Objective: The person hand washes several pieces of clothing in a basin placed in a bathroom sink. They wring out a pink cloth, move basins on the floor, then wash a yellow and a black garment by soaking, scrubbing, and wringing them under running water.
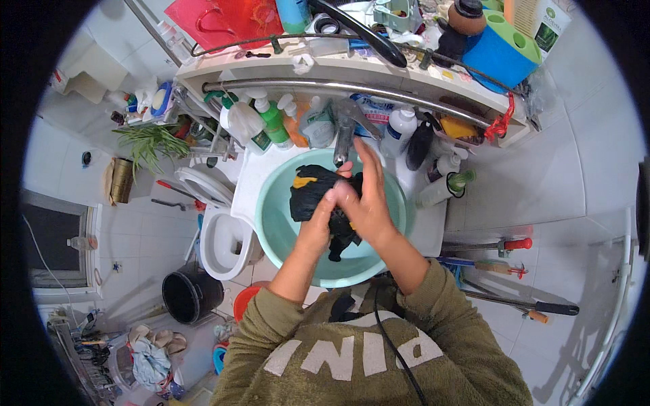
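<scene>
A bunched black cloth [317, 195] with a yellow patch is held up over a pale green plastic basin [277, 243]. My left hand [317, 226] grips it from below, thumb on top. Against the cloth's right side lies my right hand [368, 208], its fingers stretched towards the faucet and its thumb blurred over the cloth. Whether this hand pinches any fabric is hidden. Part of the cloth hangs down between my wrists. The chrome faucet [344, 142] stands just beyond my fingers, its spout above the basin's far side.
The basin sits on a white washbasin counter [426, 233]. Pump bottles, including a green one [274, 122], line its back under a metal rail [345, 87] and a crowded shelf. A toilet [226, 246] and a black bucket [190, 297] stand left; long-handled tools [508, 299] lean at right.
</scene>
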{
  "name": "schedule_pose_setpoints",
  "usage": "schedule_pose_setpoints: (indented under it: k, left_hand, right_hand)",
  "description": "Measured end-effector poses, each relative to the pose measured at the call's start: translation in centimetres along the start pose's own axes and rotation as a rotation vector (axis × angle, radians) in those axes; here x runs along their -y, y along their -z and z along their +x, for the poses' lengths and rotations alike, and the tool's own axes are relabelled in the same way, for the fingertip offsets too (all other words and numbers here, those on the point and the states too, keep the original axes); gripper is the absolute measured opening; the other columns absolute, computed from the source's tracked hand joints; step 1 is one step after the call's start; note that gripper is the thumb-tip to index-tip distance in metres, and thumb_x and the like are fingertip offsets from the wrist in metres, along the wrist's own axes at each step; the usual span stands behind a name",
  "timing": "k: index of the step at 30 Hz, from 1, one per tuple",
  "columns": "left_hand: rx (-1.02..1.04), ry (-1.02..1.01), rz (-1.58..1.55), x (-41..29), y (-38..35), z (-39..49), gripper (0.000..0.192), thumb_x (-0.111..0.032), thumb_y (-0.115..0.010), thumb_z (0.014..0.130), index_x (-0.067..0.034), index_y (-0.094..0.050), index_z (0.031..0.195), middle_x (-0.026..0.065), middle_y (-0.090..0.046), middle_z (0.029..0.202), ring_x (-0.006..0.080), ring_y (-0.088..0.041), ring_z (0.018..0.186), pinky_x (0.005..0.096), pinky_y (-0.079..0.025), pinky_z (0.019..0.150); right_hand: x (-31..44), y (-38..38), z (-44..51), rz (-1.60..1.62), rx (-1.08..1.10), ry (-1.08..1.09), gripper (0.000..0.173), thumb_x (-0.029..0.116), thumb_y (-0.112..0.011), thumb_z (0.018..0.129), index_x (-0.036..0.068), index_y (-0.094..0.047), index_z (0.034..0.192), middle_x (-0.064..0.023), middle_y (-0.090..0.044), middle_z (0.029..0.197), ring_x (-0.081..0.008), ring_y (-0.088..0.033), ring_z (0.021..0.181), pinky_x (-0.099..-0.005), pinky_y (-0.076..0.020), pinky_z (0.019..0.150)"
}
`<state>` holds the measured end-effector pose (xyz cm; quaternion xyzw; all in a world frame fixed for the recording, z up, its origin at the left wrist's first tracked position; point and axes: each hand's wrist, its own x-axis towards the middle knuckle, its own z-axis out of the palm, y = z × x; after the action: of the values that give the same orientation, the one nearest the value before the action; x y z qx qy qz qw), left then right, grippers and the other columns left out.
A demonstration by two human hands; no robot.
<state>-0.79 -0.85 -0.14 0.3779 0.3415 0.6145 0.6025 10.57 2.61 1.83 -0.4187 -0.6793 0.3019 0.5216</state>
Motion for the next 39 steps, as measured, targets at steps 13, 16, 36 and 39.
schedule_pose_setpoints:
  k: [13, 16, 36, 39]
  left_hand:
    - [-0.059, 0.095, -0.441, -1.4, 0.4, 2.3, 0.03, -0.036, -0.049, 0.096, -0.006, -0.047, 0.093, 0.0046, -0.046, 0.073, 0.0197, -0.046, 0.077, 0.0323, -0.04, 0.081]
    - [-0.132, 0.108, -0.44, -1.3, 1.1, 2.5, 0.03, -0.036, -0.051, 0.094, -0.006, -0.047, 0.092, 0.0039, -0.046, 0.071, 0.0196, -0.046, 0.075, 0.0343, -0.04, 0.085]
    - [-0.175, 0.195, -0.731, 1.0, 0.1, 0.9, 0.023, -0.031, -0.047, 0.1, -0.011, -0.048, 0.09, -0.0024, -0.04, 0.065, 0.0123, -0.039, 0.061, 0.0317, -0.043, 0.074]
    - [-0.17, 0.228, -0.711, 0.6, 1.0, 1.2, 0.025, -0.033, -0.048, 0.099, -0.013, -0.047, 0.084, -0.0038, -0.037, 0.061, 0.0114, -0.035, 0.055, 0.0302, -0.039, 0.064]
  right_hand:
    - [-4.7, -3.7, -5.6, 0.312, 0.238, -0.346, 0.076, 0.052, -0.068, 0.081, 0.0, -0.038, 0.128, -0.0167, -0.05, 0.127, -0.0261, -0.052, 0.114, -0.0374, -0.0397, 0.098]
    - [-3.5, -3.0, -4.7, 0.069, 0.341, -0.389, 0.073, 0.051, -0.068, 0.082, -0.002, -0.04, 0.125, -0.0237, -0.059, 0.107, -0.0395, -0.058, 0.1, -0.0427, -0.0472, 0.084]
    - [-4.9, -2.0, -6.8, -0.023, 0.184, -0.187, 0.054, 0.042, -0.062, 0.088, 0.0, -0.042, 0.115, -0.0219, -0.062, 0.097, -0.0462, -0.06, 0.09, -0.0489, -0.0471, 0.074]
    - [-4.7, -2.1, -6.4, 0.002, 0.253, -0.255, 0.053, 0.037, -0.064, 0.088, 0.004, -0.037, 0.119, -0.0193, -0.063, 0.095, -0.0458, -0.061, 0.087, -0.0479, -0.0485, 0.068]
